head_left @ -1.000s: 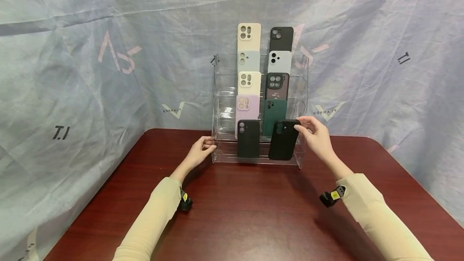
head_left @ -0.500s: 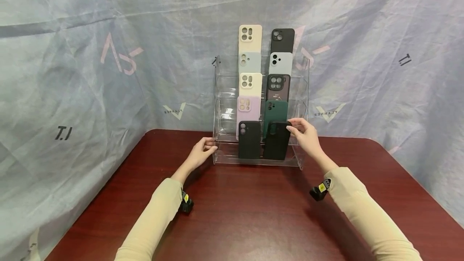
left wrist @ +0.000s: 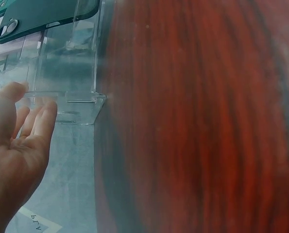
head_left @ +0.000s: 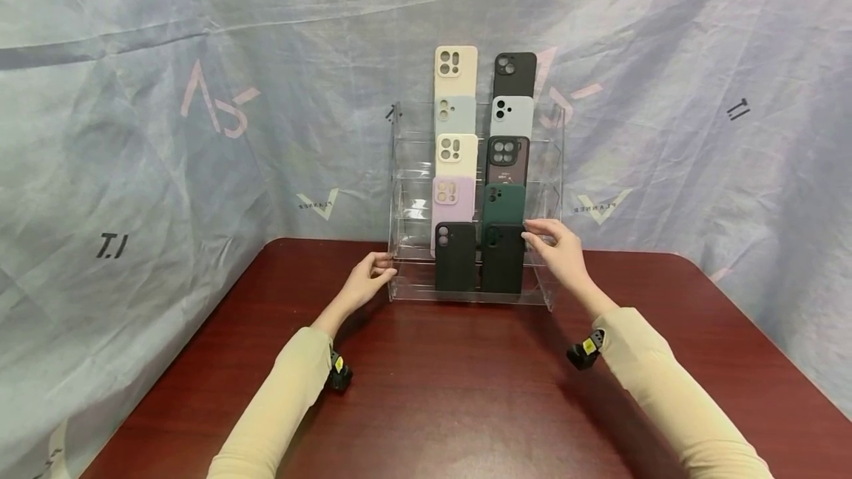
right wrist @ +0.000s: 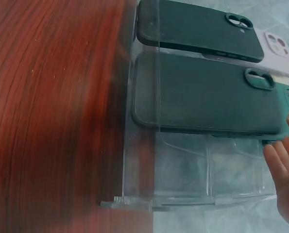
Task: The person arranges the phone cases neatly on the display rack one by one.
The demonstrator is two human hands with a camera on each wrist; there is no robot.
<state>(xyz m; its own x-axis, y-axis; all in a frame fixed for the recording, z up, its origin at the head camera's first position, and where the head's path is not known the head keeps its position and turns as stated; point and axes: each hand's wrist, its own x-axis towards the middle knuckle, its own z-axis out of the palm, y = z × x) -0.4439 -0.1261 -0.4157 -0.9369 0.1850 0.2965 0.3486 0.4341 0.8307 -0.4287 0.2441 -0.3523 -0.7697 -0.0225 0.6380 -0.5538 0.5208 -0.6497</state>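
Observation:
A clear tiered rack (head_left: 413, 293) stands on the table, holding phone cases in two columns. My left hand (head_left: 364, 279) grips the rack's left side edge with thumb and fingers; the left wrist view also shows this hand (left wrist: 25, 141). In the bottom tier, two black phone cases stand side by side, the left one (head_left: 455, 261) and the right one (head_left: 503, 265). At the upper right corner of the right case is my right hand (head_left: 559, 251), its fingers (right wrist: 275, 158) at the case's side edge and its thumb by the top corner, not wrapped round it.
Above them stand a lilac case (head_left: 452, 205), a green case (head_left: 504, 202), a cream case (head_left: 459, 165), a dark camera-frame case (head_left: 507, 168) and several more. The reddish-brown table (head_left: 426, 390) extends in front; a grey cloth backdrop (head_left: 319, 94) hangs behind.
My right hand has moved left with the right black case, which went from tilted to upright beside the other one. The right hand's hold has loosened. My left hand has stayed at the rack.

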